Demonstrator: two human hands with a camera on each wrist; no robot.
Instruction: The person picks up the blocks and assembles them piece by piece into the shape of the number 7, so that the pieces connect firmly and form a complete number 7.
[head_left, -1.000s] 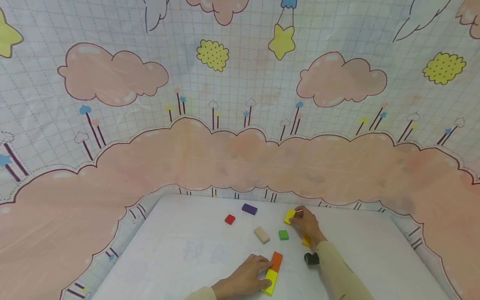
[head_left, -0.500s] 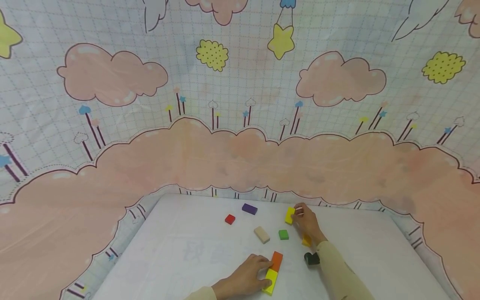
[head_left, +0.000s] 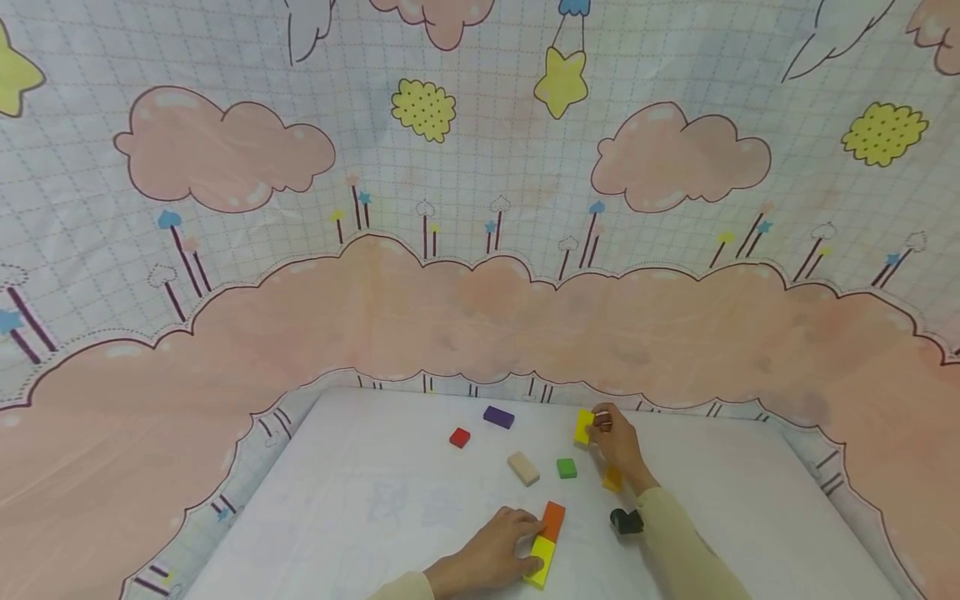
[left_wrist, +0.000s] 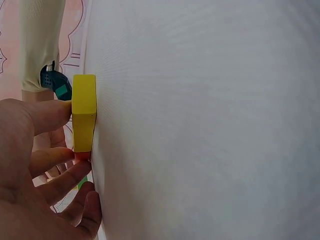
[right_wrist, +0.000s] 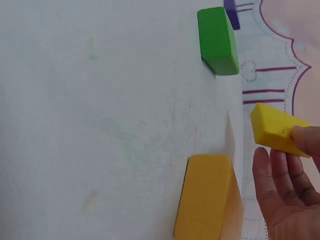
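Note:
My right hand (head_left: 617, 440) pinches a yellow rectangular block (head_left: 584, 426) between thumb and fingers. In the right wrist view that block (right_wrist: 275, 127) is up off the table, its near end showing. My left hand (head_left: 498, 546) rests low on the table, gripping the side of two blocks lying end to end. Its thumb presses the near yellow block (head_left: 541, 560); its fingertips touch the orange block (head_left: 552, 522). The left wrist view shows the thumb against the yellow block (left_wrist: 84, 100), with the orange one mostly hidden behind it.
A green block (head_left: 566, 468), a beige block (head_left: 523, 469), a red block (head_left: 460, 437) and a purple block (head_left: 498, 417) lie on the white table (head_left: 322, 508). An orange-yellow block (head_left: 612, 479) sits under the right wrist. A dark green object (head_left: 626, 522) is beside the right sleeve.
My right hand has moved slightly back and to the right with the yellow block, which has risen and turned a little. The left hand and its two blocks stay in place.

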